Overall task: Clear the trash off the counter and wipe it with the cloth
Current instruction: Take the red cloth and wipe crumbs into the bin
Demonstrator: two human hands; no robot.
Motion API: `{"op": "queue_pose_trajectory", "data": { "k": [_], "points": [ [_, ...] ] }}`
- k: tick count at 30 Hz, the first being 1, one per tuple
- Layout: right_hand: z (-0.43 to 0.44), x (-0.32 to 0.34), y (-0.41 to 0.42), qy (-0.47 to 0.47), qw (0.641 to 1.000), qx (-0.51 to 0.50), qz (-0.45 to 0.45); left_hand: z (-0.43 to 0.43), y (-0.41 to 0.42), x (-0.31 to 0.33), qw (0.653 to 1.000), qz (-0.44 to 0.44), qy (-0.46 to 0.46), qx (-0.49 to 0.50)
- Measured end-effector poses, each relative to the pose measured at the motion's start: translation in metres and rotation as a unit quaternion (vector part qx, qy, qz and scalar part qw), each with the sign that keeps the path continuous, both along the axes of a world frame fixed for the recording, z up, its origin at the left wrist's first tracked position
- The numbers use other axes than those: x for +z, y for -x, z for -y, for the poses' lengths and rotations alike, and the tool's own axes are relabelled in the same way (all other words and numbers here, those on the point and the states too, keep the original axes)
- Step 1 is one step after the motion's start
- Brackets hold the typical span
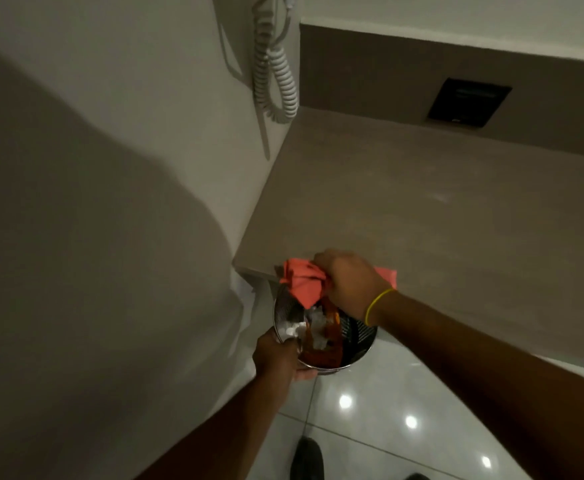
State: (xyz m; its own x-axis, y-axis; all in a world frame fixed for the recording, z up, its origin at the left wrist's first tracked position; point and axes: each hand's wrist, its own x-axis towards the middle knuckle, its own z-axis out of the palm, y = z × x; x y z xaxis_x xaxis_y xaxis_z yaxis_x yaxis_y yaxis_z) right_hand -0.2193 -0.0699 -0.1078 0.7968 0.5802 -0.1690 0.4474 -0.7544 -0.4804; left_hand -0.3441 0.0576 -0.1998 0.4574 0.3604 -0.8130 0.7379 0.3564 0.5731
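Observation:
My right hand (347, 282) grips a bunched pink-orange cloth (301, 280) at the front left corner of the beige counter (405, 202). The cloth hangs over the counter's edge, right above a round metal bin (360, 336). My left hand (276, 356) holds the bin by its left rim, just below the counter edge. Inside the bin lie crumpled white paper (313, 327) and orange-brown wrappers (321, 355). A yellow band circles my right wrist.
A white wall (110, 168) borders the counter on the left, with a coiled white cord (276, 81) hanging down it. A dark rectangular panel (469, 102) sits in the back wall. Glossy floor tiles (387, 410) and dark shoes (306, 459) lie below.

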Motion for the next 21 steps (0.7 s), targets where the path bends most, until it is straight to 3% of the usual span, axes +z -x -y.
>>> {"op": "queue_pose_trajectory", "data": {
  "k": [6,12,18,21],
  "points": [
    [0.004,0.011,0.032,0.026,0.997,0.036,-0.064,0.004,0.006,0.007,1.000,0.009,0.008,-0.025],
    [0.040,0.029,0.058,-0.088,0.989,-0.047,-0.110,0.021,0.022,0.017,0.998,0.019,-0.008,-0.067],
    [0.127,0.022,0.089,-0.218,0.938,-0.214,-0.161,0.063,0.029,0.027,0.989,0.009,-0.033,-0.143],
    [0.177,0.005,0.110,-0.288,0.891,-0.283,-0.209,0.098,0.028,0.003,0.980,-0.014,-0.034,-0.196]
  ]
}}
